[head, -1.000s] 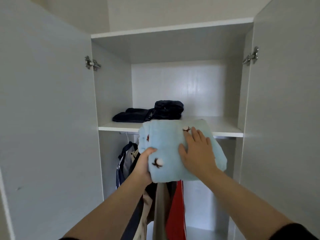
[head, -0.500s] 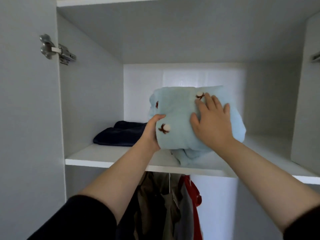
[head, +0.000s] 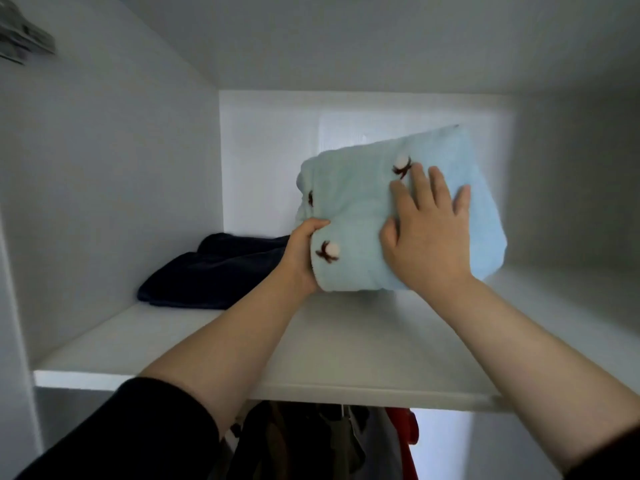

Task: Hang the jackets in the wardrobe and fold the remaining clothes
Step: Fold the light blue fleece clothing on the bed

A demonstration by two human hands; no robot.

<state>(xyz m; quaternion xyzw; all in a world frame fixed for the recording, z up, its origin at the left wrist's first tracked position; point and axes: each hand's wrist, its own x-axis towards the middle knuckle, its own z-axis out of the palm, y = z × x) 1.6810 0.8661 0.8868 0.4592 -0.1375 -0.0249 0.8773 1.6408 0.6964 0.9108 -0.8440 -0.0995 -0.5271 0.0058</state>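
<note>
Blue folded bundle (head: 360, 216) tilts over mid shelf (head: 346, 344), dark clothes (head: 214, 271) to its left | left hand (head: 303, 258) grips its near corner, right hand (head: 426, 237) presses flat, likely so folds hold | jackets (head: 304, 441) hang below.

Dim, cool grey wide-angle view. Behind the pale blue folded garment (head: 353, 209), the back panel (head: 270, 150) glows with bright reflected light. Far left of the garment, a hinge (head: 24, 39) is blurred. Below it, hanging clothes (head: 311, 441) sit in shadow.
</note>
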